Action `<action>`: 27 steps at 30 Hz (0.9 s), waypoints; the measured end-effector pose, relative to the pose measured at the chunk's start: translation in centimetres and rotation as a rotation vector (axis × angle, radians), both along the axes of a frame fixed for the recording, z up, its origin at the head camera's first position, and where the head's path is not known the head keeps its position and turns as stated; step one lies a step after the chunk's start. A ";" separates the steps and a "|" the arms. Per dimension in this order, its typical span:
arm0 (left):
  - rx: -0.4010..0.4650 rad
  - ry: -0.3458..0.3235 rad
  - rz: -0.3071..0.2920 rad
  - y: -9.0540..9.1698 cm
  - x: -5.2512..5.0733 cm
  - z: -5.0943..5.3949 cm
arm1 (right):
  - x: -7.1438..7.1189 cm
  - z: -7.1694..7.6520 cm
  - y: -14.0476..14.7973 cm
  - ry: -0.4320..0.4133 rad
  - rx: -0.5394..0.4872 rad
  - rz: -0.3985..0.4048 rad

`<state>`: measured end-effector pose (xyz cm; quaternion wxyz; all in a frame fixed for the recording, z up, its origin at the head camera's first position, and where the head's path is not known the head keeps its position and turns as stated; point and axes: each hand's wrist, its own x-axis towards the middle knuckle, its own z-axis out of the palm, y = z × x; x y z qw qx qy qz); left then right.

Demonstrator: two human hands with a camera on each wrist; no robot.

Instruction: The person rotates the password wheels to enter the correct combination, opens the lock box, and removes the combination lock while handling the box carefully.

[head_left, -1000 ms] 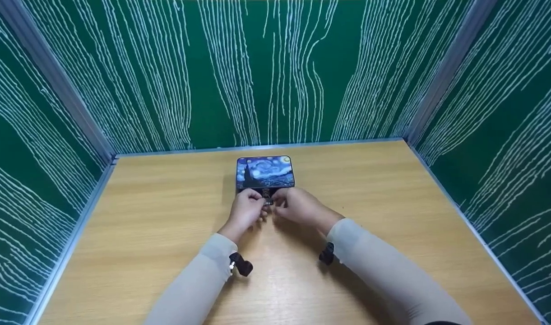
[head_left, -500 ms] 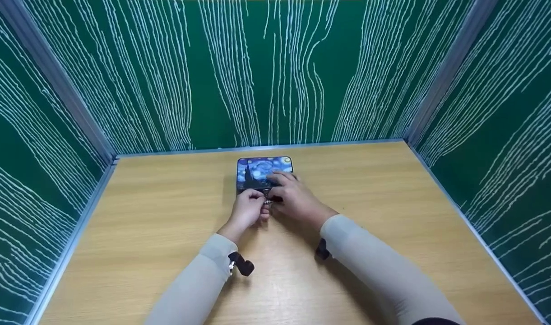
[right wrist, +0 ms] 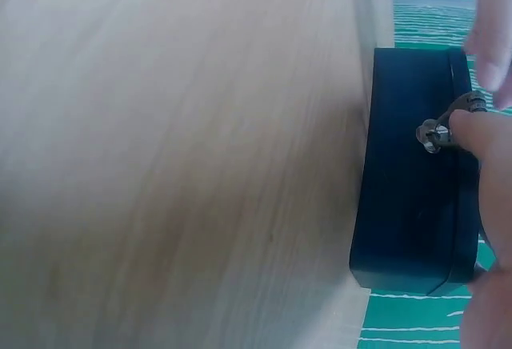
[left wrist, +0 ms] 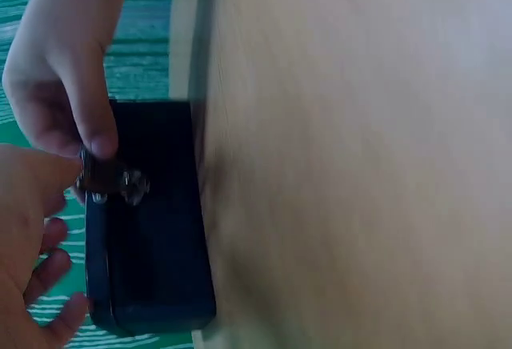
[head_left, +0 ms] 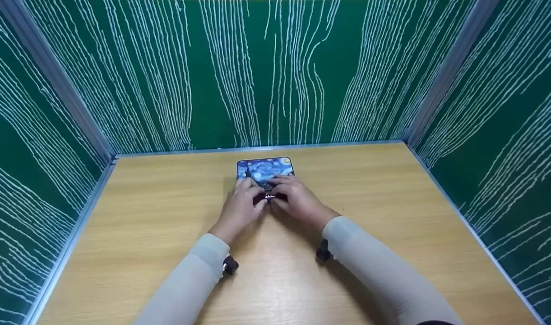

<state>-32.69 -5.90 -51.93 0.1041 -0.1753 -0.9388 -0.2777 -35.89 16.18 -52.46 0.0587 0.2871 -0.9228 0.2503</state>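
My head feed shows a box (head_left: 270, 168) at the far middle of the desk (head_left: 167, 248), its lid printed with a swirling blue night sky and a dark spire. The left hand (head_left: 243, 201) is at its left front corner, some fingers laid over the lid edge; the right hand (head_left: 298, 196) is opposite, a few fingers lying over the lid. Between the two thumbs, at the middle of the box's front, I make out a small padlock (head_left: 269, 196) with shiny dials. Both arms wear pale sleeves (head_left: 180, 275), with a black wrist mount (head_left: 230, 265) at the left cuff. Green walls (head_left: 284, 67) with wavy white lines enclose the desk.

On my left wrist feed, turned sideways, the box's dark front faces me, with a silvery clasp (left wrist: 136, 187) beside the padlock. The right thumb presses the padlock with the other fingers curled behind, so I read a narrow pinch. The left hand reaches the padlock's other end, its remaining fingers loosely bent and spread; whether it truly pinches, I cannot tell.

My right wrist feed, also sideways, has the right thumb (right wrist: 472, 129) against the padlock, just beside the clasp. The left fingers (right wrist: 492, 65) are near the padlock's far end, blurred.
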 end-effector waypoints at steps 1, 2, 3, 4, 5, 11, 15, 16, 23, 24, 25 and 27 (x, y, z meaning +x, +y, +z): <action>-0.022 0.007 -0.019 -0.2 -0.2 0.1 | -0.1 0.0 0.0 -0.008 -0.015 0.001; -0.035 0.013 -0.036 -0.3 -0.4 0.2 | -0.2 -0.1 0.1 -0.018 -0.025 0.001; -0.041 0.012 -0.049 -0.4 -0.6 0.1 | -0.3 -0.1 0.1 -0.026 -0.034 0.001; -0.043 0.007 -0.061 -0.5 -0.8 0.1 | -0.3 -0.2 0.1 -0.036 -0.042 0.001; -0.037 -0.001 -0.070 -0.6 -1.0 -0.1 | -0.4 -0.2 0.0 -0.047 -0.048 0.000; 0.030 -0.014 -0.080 -0.5 -2.0 -1.1 | -0.5 0.0 -0.2 -0.079 -0.048 -0.012; 0.064 0.009 -0.091 -0.6 -2.4 -1.6 | -0.4 0.0 -0.4 -0.088 -0.027 -0.032; 0.073 0.006 -0.095 -0.7 -2.4 -1.7 | -0.4 0.0 -0.5 -0.093 -0.023 -0.041; 0.095 -0.065 -0.084 -1.0 -2.5 -1.5 | -0.2 0.4 -1.2 -0.060 0.047 -0.061; 0.085 -0.069 -0.086 -1.1 -2.5 -1.4 | -0.1 0.5 -1.3 -0.049 0.060 -0.056; 0.076 -0.071 -0.090 -1.1 -2.4 -1.4 | 0.0 0.5 -1.4 -0.036 0.074 -0.051; 0.052 -0.074 -0.100 -1.1 -2.4 -1.2 | 0.1 0.6 -1.6 -0.005 0.096 -0.041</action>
